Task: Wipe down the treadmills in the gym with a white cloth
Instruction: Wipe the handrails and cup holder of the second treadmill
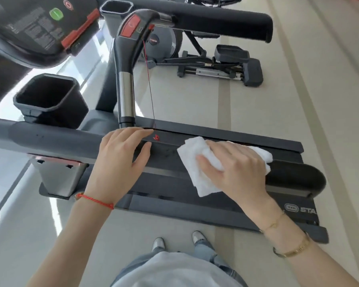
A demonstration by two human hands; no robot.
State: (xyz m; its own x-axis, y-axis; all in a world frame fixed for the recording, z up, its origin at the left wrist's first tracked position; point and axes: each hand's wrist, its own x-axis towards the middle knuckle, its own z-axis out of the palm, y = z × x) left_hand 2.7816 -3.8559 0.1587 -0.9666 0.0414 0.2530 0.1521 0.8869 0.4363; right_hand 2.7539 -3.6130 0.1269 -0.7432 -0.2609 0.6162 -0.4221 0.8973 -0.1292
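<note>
Right hand lies flat on the white cloth, pressing it onto the treadmill's near handrail, grip on cloth only. Left hand rests unclenched on the rail, grasping nothing. Step: wiping the handrail. Next, likely: slide the cloth right toward the rail's end.

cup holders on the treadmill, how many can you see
2. One cup holder sits near the left side, above the near handrail. The other is at the top, beside the far handrail. Others may be out of view.
</note>
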